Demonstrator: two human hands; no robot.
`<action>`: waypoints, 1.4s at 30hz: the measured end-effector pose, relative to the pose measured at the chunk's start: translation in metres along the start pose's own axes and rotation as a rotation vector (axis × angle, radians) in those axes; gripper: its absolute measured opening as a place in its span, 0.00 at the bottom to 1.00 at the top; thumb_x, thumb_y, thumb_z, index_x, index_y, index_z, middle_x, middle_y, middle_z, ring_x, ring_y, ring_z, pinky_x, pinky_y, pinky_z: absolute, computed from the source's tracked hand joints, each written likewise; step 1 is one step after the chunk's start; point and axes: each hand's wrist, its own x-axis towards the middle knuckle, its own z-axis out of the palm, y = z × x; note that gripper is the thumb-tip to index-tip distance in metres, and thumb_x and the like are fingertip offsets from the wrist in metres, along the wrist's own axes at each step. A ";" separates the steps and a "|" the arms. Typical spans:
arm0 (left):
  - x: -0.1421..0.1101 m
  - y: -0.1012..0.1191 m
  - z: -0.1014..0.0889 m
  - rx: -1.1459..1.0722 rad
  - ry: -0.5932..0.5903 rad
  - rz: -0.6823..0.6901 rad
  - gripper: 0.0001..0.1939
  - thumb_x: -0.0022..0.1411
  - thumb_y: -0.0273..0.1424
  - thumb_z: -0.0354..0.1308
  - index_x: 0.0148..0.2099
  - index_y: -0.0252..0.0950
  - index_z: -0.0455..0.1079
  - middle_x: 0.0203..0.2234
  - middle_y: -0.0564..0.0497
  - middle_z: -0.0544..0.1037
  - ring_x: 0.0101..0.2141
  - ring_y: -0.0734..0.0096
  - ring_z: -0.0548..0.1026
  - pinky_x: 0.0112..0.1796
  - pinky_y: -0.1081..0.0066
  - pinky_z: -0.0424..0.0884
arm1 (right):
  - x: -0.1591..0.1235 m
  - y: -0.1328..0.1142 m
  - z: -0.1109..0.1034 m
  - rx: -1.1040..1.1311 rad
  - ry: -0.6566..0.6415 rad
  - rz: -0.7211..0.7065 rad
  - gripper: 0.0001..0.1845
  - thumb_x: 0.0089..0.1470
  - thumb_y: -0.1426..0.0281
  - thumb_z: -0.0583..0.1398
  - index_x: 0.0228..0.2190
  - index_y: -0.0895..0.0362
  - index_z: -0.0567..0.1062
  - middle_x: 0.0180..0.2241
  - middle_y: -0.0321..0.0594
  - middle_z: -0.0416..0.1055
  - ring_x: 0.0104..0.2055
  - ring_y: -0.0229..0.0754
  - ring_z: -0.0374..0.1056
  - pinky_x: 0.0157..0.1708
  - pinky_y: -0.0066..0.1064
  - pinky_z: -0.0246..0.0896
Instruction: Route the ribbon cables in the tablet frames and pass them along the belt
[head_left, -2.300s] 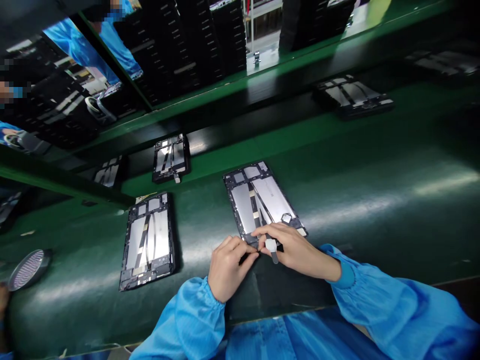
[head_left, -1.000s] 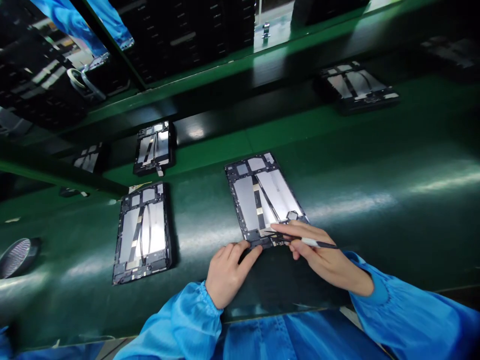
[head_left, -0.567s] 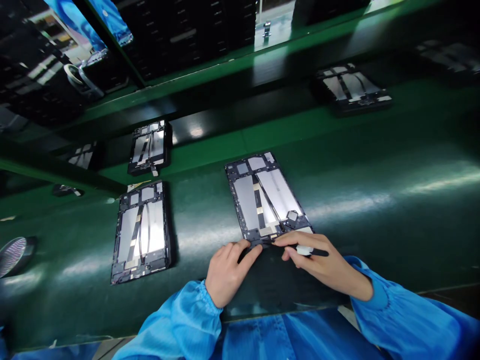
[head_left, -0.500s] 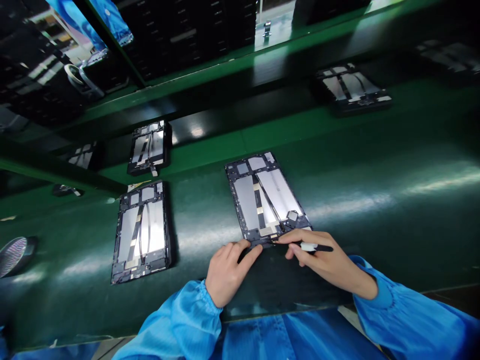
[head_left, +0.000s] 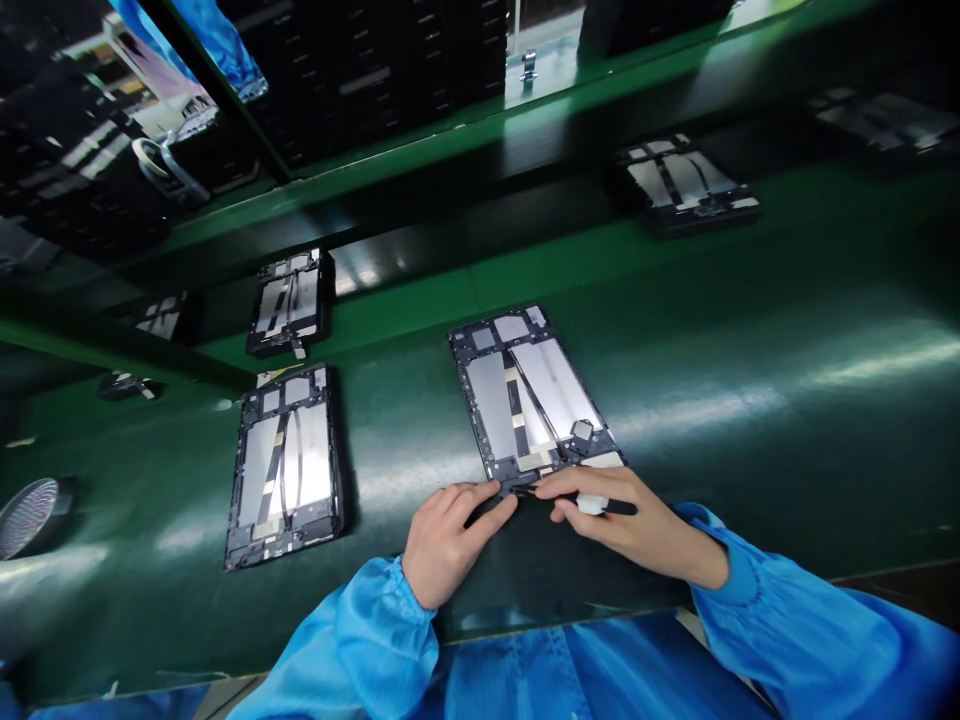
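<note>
I see the right hand (head_left: 630, 522), pinching tweezers (head_left: 594, 504), shift toward nine o'clock, bringing work along the tablet (head_left: 556, 382) nearer the left hand (head_left: 444, 548), whose grip I can't tell.

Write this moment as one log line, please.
left hand: at near edge of opened device | right hand: holding slim black-and-white tool, tip near that edge | to the left: second opened device

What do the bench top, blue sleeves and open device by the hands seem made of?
Green bench top: perhaps rubber or vinyl, smooth and semi-glossy, as light spreads in soft streaks.
Blue sleeves: fabric, likely synthetic, given the sheen and gathered folds.
Open device: dull, molded-looking black frame, probably plastic; silvery panels look metallic, reflecting brightly.
</note>
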 end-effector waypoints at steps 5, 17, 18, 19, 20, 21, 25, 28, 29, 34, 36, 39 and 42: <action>0.004 -0.001 0.000 0.002 0.013 0.005 0.16 0.69 0.24 0.54 0.56 0.39 0.69 0.47 0.48 0.74 0.44 0.69 0.70 0.42 0.68 0.69 | 0.001 -0.003 -0.003 0.021 -0.078 0.064 0.09 0.63 0.70 0.57 0.43 0.56 0.76 0.39 0.38 0.77 0.39 0.36 0.74 0.39 0.25 0.71; -0.019 0.017 -0.008 -0.017 -0.162 0.158 0.15 0.70 0.26 0.51 0.55 0.40 0.71 0.51 0.49 0.73 0.48 0.63 0.67 0.40 0.67 0.64 | -0.011 -0.001 0.015 -0.057 0.000 0.280 0.10 0.60 0.63 0.59 0.32 0.58 0.72 0.28 0.38 0.72 0.24 0.36 0.68 0.23 0.27 0.61; -0.019 0.016 -0.008 -0.013 -0.166 0.158 0.15 0.70 0.26 0.51 0.56 0.40 0.71 0.51 0.49 0.73 0.48 0.63 0.67 0.40 0.67 0.64 | -0.010 -0.003 0.017 -0.097 -0.004 0.242 0.09 0.60 0.65 0.59 0.32 0.58 0.71 0.27 0.37 0.72 0.24 0.36 0.68 0.22 0.27 0.59; -0.019 0.016 -0.007 -0.014 -0.169 0.156 0.15 0.70 0.26 0.51 0.56 0.40 0.71 0.51 0.49 0.73 0.48 0.64 0.67 0.40 0.67 0.63 | -0.009 -0.003 0.019 -0.127 -0.004 0.215 0.08 0.60 0.66 0.60 0.32 0.57 0.70 0.27 0.36 0.71 0.25 0.36 0.67 0.22 0.27 0.57; -0.019 0.015 -0.006 -0.016 -0.171 0.155 0.15 0.70 0.26 0.52 0.56 0.41 0.71 0.51 0.49 0.73 0.48 0.64 0.67 0.40 0.67 0.63 | -0.008 -0.004 0.021 -0.146 -0.002 0.205 0.07 0.60 0.67 0.60 0.32 0.57 0.70 0.26 0.36 0.71 0.25 0.36 0.67 0.23 0.27 0.56; -0.019 0.015 -0.006 -0.019 -0.171 0.153 0.16 0.69 0.27 0.52 0.56 0.41 0.71 0.51 0.49 0.73 0.48 0.64 0.67 0.40 0.67 0.63 | -0.007 -0.004 0.023 -0.157 -0.003 0.207 0.07 0.60 0.67 0.60 0.32 0.57 0.70 0.26 0.35 0.71 0.25 0.36 0.67 0.23 0.27 0.56; -0.020 0.015 -0.005 -0.026 -0.164 0.149 0.15 0.70 0.28 0.52 0.56 0.41 0.71 0.50 0.50 0.73 0.48 0.63 0.66 0.40 0.67 0.62 | -0.004 -0.001 0.027 -0.145 -0.021 0.236 0.07 0.59 0.68 0.61 0.31 0.58 0.71 0.28 0.36 0.72 0.28 0.38 0.68 0.26 0.28 0.57; -0.021 0.016 -0.005 -0.030 -0.171 0.142 0.15 0.69 0.27 0.53 0.56 0.41 0.71 0.50 0.50 0.73 0.48 0.63 0.66 0.40 0.67 0.61 | -0.004 0.001 0.028 -0.131 -0.031 0.247 0.07 0.59 0.68 0.61 0.30 0.58 0.71 0.28 0.36 0.72 0.29 0.38 0.69 0.27 0.28 0.57; -0.021 0.015 -0.005 -0.033 -0.173 0.139 0.16 0.69 0.27 0.53 0.56 0.42 0.71 0.51 0.50 0.73 0.48 0.63 0.66 0.40 0.67 0.61 | -0.004 0.002 0.028 -0.132 -0.031 0.251 0.07 0.59 0.68 0.61 0.30 0.58 0.72 0.28 0.36 0.72 0.28 0.38 0.68 0.27 0.29 0.57; -0.021 0.014 -0.004 -0.042 -0.170 0.135 0.15 0.69 0.27 0.53 0.56 0.42 0.72 0.51 0.50 0.73 0.47 0.63 0.67 0.40 0.66 0.62 | -0.008 0.002 0.031 -0.107 -0.027 0.251 0.09 0.60 0.66 0.60 0.30 0.58 0.73 0.29 0.37 0.72 0.30 0.39 0.69 0.28 0.29 0.59; -0.021 0.015 -0.004 -0.045 -0.166 0.127 0.15 0.69 0.27 0.53 0.55 0.42 0.72 0.51 0.50 0.73 0.47 0.63 0.67 0.40 0.66 0.62 | -0.008 -0.001 0.028 -0.008 -0.003 0.260 0.10 0.60 0.66 0.59 0.29 0.58 0.72 0.27 0.37 0.70 0.29 0.38 0.69 0.27 0.29 0.62; -0.020 0.016 -0.006 -0.074 -0.166 0.110 0.15 0.68 0.28 0.55 0.55 0.42 0.72 0.51 0.51 0.73 0.47 0.63 0.67 0.39 0.66 0.63 | -0.003 -0.007 0.012 0.222 0.091 0.319 0.13 0.59 0.62 0.59 0.28 0.58 0.69 0.27 0.37 0.69 0.25 0.36 0.69 0.26 0.27 0.67; -0.014 0.014 -0.008 -0.132 -0.126 0.101 0.15 0.68 0.26 0.55 0.55 0.38 0.70 0.50 0.49 0.74 0.45 0.66 0.69 0.39 0.67 0.64 | 0.015 -0.012 -0.010 0.265 0.138 0.387 0.16 0.57 0.59 0.60 0.28 0.58 0.67 0.29 0.40 0.71 0.25 0.36 0.71 0.25 0.27 0.70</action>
